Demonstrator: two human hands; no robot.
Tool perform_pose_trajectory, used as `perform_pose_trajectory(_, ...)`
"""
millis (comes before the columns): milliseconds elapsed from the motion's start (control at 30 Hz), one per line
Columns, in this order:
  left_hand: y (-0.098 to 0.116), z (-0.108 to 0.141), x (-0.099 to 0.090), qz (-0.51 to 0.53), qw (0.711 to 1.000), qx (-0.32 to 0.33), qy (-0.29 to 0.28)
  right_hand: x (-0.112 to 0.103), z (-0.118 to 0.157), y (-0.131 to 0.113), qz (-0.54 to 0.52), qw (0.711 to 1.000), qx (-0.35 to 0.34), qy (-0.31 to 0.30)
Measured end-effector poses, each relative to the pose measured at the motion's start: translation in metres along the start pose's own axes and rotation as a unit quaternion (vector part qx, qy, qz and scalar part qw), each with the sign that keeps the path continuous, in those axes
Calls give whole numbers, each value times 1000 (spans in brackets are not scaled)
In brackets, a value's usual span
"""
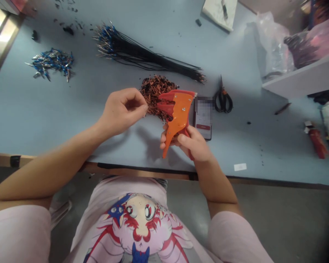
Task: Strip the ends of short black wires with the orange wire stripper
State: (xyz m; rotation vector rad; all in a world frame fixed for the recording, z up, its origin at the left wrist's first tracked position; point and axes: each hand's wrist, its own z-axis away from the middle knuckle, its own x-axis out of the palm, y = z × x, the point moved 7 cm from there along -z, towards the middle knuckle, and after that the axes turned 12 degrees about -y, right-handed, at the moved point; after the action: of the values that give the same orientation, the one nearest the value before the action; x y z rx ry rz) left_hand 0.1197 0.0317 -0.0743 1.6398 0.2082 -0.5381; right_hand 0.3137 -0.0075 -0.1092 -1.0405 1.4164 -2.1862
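My right hand (194,144) is wrapped round the handles of an orange and red wire stripper (182,109), its jaws pointing left. To the left of the jaws, my left hand (124,111) is closed in a pinch, thumb against forefinger; whatever it may hold is too small to make out. Behind both hands lies a heap of short copper-coloured wire ends (157,86) with black bits, partly covered by the tool. Beyond the heap stretches a bundle of black wires (153,60) with blue and metal terminals at its left end.
A pile of blue and silver terminals (53,62) lies at left. Right of the stripper are a phone (203,122) and black-handled scissors (223,100). Farther right sit a red-handled tool (316,140) and a shelf (304,73) with plastic bags. The table's front edge (142,171) runs before me.
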Motion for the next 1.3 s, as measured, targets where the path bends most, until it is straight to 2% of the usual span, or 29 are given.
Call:
perform_pose_trajectory(100,2,2,-2,-27,999,33,30,-4,1,-3,1,1000,-10,18)
perform_pose_trajectory(200,9,6,-5,-80,985,125,84,-8,3,-6,30,999,-6,43)
perform_pose_trajectory(300,18,12,-12,-144,949,234,151,-9,7,-11,160,985,1,70)
perform_pose_trajectory(367,19,14,-20,-180,929,264,188,-6,10,-18,321,943,3,90)
perform_pose_trajectory(433,18,14,-29,-194,919,265,220,4,13,-25,477,874,-9,91)
perform_pose_trajectory(500,16,13,-36,-195,917,251,240,19,11,-23,580,812,-16,64)
perform_pose_trajectory(633,15,12,-34,-193,923,238,234,41,1,-2,685,728,29,-2)
perform_pose_trajectory(767,17,12,-17,-200,928,257,183,48,-9,15,746,665,39,1)
perform_pose_trajectory(867,20,14,-4,-213,923,285,146,46,-11,16,749,662,22,18)
perform_pose_trajectory(1033,22,19,10,-244,906,324,118,34,-9,5,705,709,-22,1)
perform_pose_trajectory(1133,23,22,19,-290,891,334,101,25,-2,-13,678,725,-97,75)
perform_pose_trajectory(1233,26,27,28,-326,874,352,80,18,8,-29,654,713,-182,176)
perform_pose_trajectory(1300,29,30,35,-337,864,368,65,19,11,-32,645,705,-219,198)
